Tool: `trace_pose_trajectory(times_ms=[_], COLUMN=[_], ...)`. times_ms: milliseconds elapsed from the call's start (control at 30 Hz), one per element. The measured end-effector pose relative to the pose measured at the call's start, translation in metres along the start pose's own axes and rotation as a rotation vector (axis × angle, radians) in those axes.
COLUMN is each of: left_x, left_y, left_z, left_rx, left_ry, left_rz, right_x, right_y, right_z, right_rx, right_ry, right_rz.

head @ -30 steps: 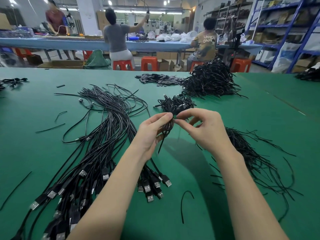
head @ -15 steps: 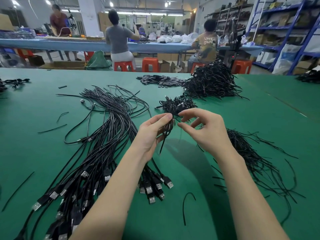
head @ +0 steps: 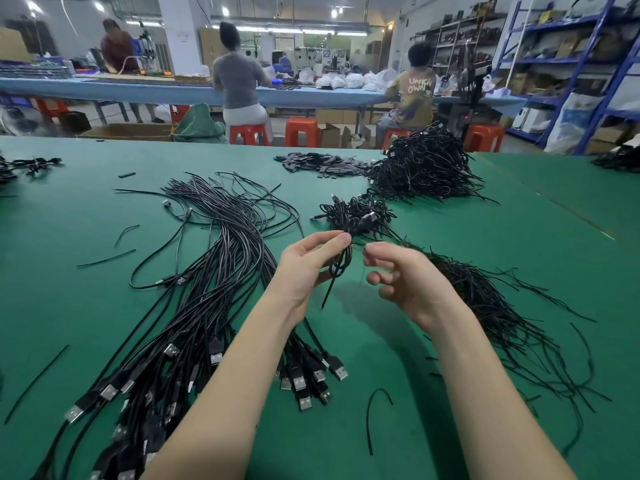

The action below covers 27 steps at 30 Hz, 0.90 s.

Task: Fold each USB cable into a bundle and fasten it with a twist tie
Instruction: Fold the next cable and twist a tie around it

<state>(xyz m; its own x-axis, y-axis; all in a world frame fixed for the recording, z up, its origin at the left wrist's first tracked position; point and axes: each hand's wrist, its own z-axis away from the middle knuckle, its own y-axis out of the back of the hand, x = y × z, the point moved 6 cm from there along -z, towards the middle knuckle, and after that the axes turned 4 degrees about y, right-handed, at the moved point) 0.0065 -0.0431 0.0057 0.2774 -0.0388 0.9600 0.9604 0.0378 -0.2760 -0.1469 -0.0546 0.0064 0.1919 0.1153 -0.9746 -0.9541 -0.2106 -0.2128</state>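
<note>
While pinched in the left hand (head: 304,263), a folded cable bundle (head: 341,263) above the green table (head: 485,244).

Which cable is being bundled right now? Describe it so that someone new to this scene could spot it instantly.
On the green table, look above the centre, between the long loose cables and the twist tie pile. The folded cable is the only one lifted off the table, pinched in the left hand, one end dangling below.

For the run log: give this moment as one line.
left hand: holds bundle | right hand: off bundle, fingers curled | tie: fastening unclear
</note>
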Motion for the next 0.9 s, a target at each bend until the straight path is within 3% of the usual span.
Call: trace_pose_trajectory(times_ms=[100, 167, 367, 433, 500, 633, 700, 767, 900], left_x=[-0.003, -0.004, -0.004, -0.003, -0.003, 0.001, 0.005, 0.006, -0.002], left_y=[0.005, 0.006, 0.001, 0.002, 0.002, -0.006, -0.01, -0.009, 0.009], left_z=[-0.002, -0.002, 0.001, 0.001, 0.001, -0.001, -0.001, -0.002, -0.009], left_rx=[0.016, 0.012, -0.018, -0.016, -0.021, -0.082, -0.097, -0.059, 0.227], left_ry=[0.048, 0.061, 0.07, 0.053, 0.021, -0.065, -0.095, -0.103, -0.109], left_rz=[0.045, 0.05, 0.035, 0.031, 0.038, 0.12, 0.175, 0.173, -0.025], right_x=[-0.025, -0.034, -0.038, -0.036, -0.028, 0.011, 0.019, 0.022, 0.033], right_y=[0.013, 0.011, 0.002, 0.003, 0.008, -0.01, -0.025, -0.029, -0.004], right_z=[0.006, 0.01, 0.013, 0.011, 0.005, -0.002, -0.001, -0.005, -0.015], right_rx=[0.129, 0.147, 0.169, 0.185, 0.187, -0.092, -0.188, -0.181, 0.112], right_ry=[0.488, 0.693, 0.856, 0.815, 0.625, -0.118, -0.27, -0.244, -0.068], right_rz=[0.503, 0.687, 0.856, 0.784, 0.594, -0.256, -0.585, -0.606, -0.163])
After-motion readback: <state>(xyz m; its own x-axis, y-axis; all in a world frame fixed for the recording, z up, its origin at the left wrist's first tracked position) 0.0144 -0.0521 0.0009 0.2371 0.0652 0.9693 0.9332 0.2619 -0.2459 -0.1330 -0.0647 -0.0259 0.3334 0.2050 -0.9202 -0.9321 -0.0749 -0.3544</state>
